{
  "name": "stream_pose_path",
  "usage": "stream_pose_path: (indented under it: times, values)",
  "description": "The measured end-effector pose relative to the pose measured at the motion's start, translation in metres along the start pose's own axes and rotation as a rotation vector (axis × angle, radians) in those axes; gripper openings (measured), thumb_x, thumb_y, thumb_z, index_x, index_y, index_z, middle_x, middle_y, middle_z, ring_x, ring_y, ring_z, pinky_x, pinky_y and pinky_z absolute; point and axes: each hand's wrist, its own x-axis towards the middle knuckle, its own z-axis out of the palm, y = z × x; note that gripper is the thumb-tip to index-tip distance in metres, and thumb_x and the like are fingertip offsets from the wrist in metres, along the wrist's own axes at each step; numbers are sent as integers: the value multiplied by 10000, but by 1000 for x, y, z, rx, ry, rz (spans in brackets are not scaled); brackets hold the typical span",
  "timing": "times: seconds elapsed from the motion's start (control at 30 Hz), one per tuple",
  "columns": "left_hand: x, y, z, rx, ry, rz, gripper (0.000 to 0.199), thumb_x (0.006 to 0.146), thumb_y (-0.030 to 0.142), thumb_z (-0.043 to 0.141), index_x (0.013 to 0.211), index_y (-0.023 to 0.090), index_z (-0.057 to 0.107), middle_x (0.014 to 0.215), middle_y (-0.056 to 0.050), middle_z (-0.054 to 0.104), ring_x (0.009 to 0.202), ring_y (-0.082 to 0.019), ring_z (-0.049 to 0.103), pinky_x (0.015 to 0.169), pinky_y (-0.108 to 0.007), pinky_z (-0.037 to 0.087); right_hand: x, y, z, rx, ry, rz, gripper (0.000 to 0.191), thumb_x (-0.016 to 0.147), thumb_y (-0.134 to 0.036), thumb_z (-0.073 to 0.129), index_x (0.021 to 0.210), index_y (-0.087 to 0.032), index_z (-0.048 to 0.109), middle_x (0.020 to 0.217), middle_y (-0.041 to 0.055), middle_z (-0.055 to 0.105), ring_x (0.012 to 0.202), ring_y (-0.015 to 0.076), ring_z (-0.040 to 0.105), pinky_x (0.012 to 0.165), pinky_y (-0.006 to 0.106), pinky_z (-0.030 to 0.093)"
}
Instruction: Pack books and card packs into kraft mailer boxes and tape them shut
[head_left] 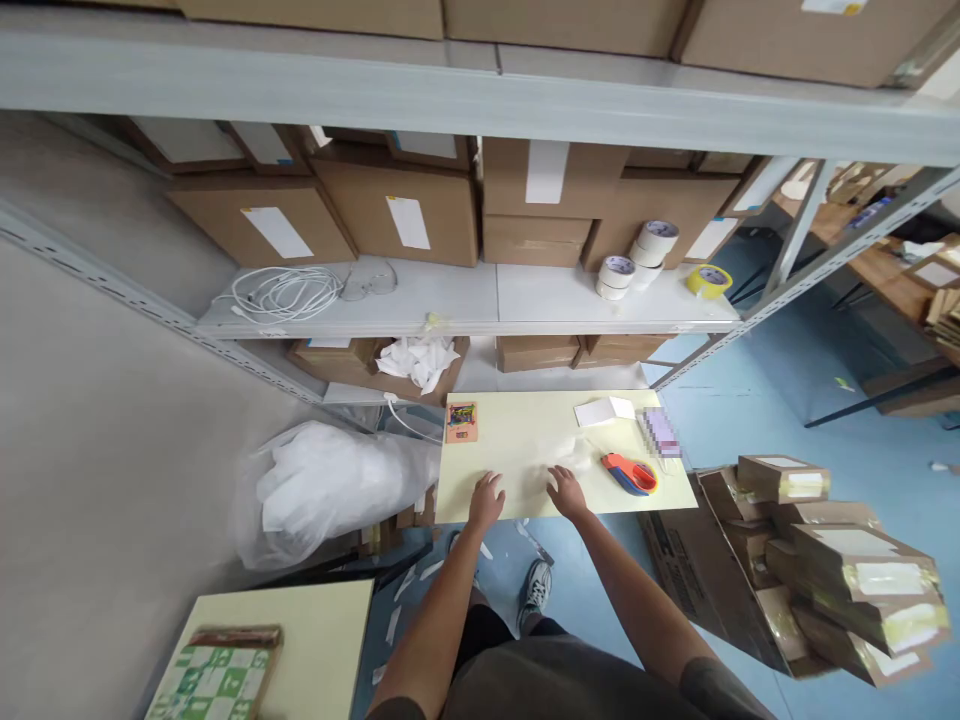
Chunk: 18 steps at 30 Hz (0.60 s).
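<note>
My left hand (487, 499) rests near the front edge of the pale yellow table (517, 415), fingers loosely spread and holding nothing. To its right my right hand (567, 491) is also open, fingers apart, beside a thin clear or whitish sheet (568, 452) that is hard to make out. An orange and blue tape dispenser (630, 474) lies right of that hand. Behind it are a folded white card (604, 410) and a blurred purple item (661, 432). A small orange picture box (461, 422) sits at the table's back left corner.
Ahead, a grey shelf (450, 302) bears cardboard boxes (405, 215), a coiled white cable (289, 292), white tape rolls (616, 272) and a yellow tape roll (709, 281). A stuffed plastic bag (330, 490) lies left. A large carton (694, 560) of boxes stands right.
</note>
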Motion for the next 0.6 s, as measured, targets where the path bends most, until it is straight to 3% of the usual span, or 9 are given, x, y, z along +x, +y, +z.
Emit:
stream_pose_path:
  times: [0.13, 0.23, 0.37, 0.47, 0.6]
  values:
    - [19, -29, -28, -179, 163, -30, 508, 940, 181, 566, 1441, 186, 650, 1541, -148, 594, 1480, -270, 499, 1262, -427, 367, 47, -68, 12, 22, 32, -131, 539, 1008, -292, 509, 1539, -209, 560, 1615, 131, 525, 1526, 293, 424, 1237, 484, 390]
    - [36, -58, -54, -268, 166, -74, 572, 896, 157, 602, 1468, 155, 618, 1558, -182, 572, 1502, -294, 479, 1271, -431, 350, 93, -124, 30, 13, -43, -184, 585, 1020, -292, 469, 1597, -196, 488, 1688, 118, 432, 1575, 275, 360, 1266, 467, 357]
    - [56, -98, -84, -365, 123, -144, 674, 858, 149, 634, 1525, 146, 540, 1589, -181, 541, 1528, -292, 446, 1279, -409, 327, 146, -182, 57, -67, -174, -138, 675, 1010, -260, 456, 1674, -205, 347, 1765, 98, 281, 1618, 277, 274, 1247, 456, 371]
    - [68, -123, -102, -483, 103, -178, 698, 835, 149, 663, 1520, 162, 530, 1573, -165, 562, 1520, -294, 452, 1274, -418, 327, 164, -209, 77, -160, -249, -109, 733, 983, -229, 488, 1692, -234, 297, 1788, 87, 211, 1633, 307, 219, 1211, 476, 397]
    - [81, -141, -115, -642, 120, -233, 538, 887, 148, 632, 1422, 186, 589, 1395, -130, 700, 1338, -261, 608, 1150, -396, 448, 158, -233, 101, -285, -326, -157, 732, 987, -207, 480, 1692, -269, 292, 1806, 63, 124, 1658, 299, 115, 1245, 500, 328]
